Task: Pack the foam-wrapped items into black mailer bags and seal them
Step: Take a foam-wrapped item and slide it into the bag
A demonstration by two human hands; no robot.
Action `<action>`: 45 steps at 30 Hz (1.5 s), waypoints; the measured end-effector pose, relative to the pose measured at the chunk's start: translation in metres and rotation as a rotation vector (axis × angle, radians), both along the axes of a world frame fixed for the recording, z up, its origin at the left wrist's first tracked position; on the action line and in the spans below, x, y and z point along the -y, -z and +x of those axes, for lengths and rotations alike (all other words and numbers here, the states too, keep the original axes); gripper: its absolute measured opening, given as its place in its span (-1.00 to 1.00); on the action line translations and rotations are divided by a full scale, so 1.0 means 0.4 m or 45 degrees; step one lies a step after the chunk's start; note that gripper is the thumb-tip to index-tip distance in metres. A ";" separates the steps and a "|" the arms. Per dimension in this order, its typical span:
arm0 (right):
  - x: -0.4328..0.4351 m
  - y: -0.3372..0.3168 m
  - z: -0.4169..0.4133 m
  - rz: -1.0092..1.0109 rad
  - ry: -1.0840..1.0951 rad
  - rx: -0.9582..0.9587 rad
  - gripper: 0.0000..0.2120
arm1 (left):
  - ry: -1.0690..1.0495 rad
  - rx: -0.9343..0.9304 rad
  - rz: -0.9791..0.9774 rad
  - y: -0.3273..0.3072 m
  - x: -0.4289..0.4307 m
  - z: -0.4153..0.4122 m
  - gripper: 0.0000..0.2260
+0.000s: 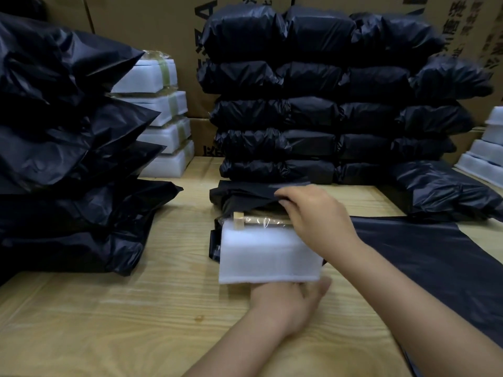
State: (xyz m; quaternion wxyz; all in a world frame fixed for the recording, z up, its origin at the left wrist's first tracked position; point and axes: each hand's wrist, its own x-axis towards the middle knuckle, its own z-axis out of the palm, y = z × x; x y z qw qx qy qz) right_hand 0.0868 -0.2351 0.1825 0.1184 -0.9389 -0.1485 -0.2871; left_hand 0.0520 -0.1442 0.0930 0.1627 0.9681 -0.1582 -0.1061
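Right hand (313, 213) pinches the upper lip of the bag (245, 197) just above the foam block (269, 254), left hand (294, 297) beneath its near end, fingers hidden so its hold is unclear; print on the boxes (152, 28) behind is unreadable.

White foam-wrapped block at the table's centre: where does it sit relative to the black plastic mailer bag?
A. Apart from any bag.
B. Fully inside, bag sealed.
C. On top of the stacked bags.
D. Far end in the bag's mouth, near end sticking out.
D: the white foam-wrapped block has its far end in the mouth of the black plastic mailer bag, whose top edge the right hand grips; the left hand touches the near end.
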 end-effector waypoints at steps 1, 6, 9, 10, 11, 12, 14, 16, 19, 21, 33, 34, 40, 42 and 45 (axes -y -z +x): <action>0.015 0.000 0.009 0.121 -0.002 -0.074 -0.59 | -0.010 0.027 -0.020 0.006 -0.004 -0.003 -0.30; 0.090 0.012 0.030 0.078 0.269 -0.552 -0.49 | -0.026 0.038 0.073 0.021 -0.018 0.003 -0.26; 0.092 0.033 0.002 -0.160 0.338 -0.441 -0.47 | -0.067 -0.013 0.142 0.017 -0.018 0.010 -0.28; 0.085 0.039 -0.011 -0.230 0.342 -0.394 -0.49 | -0.075 -0.025 0.161 0.018 -0.017 0.013 -0.31; 0.074 0.038 -0.025 -0.291 0.355 -0.376 -0.51 | -0.080 -0.021 0.161 0.018 -0.016 0.014 -0.34; 0.063 0.034 -0.038 -0.329 0.375 -0.385 -0.52 | -0.081 -0.002 0.148 0.019 -0.015 0.016 -0.37; 0.054 0.019 -0.060 -0.254 0.385 -0.390 -0.51 | -0.075 0.021 0.141 0.026 -0.014 0.015 -0.38; 0.034 0.008 -0.094 -0.045 0.201 -0.165 -0.52 | -0.051 0.012 0.141 0.027 -0.016 0.017 -0.40; -0.044 0.013 -0.111 -0.294 -0.042 -0.005 -0.25 | 0.101 0.131 0.226 0.015 -0.015 0.021 -0.46; -0.083 0.035 -0.090 -0.470 -0.012 -0.246 -0.08 | 0.109 0.220 0.281 0.005 -0.016 0.015 -0.47; 0.027 0.115 -0.054 -0.422 -0.074 -0.192 -0.23 | 0.349 -0.273 -0.082 -0.040 -0.118 0.009 -0.58; 0.027 0.117 -0.058 -0.369 -0.085 -0.126 -0.26 | 0.377 -0.363 -0.172 -0.057 -0.142 0.017 -0.62; 0.050 0.153 -0.056 -0.316 -0.068 -0.201 -0.28 | -0.022 -0.448 -1.264 -0.113 -0.314 0.093 -0.85; 0.055 0.153 -0.064 -0.249 -0.089 -0.088 -0.30 | -0.577 0.148 -1.165 -0.068 -0.325 0.140 -0.93; 0.055 0.175 -0.063 -0.266 -0.097 0.044 -0.24 | -0.554 0.326 -0.793 0.005 -0.281 0.183 -0.66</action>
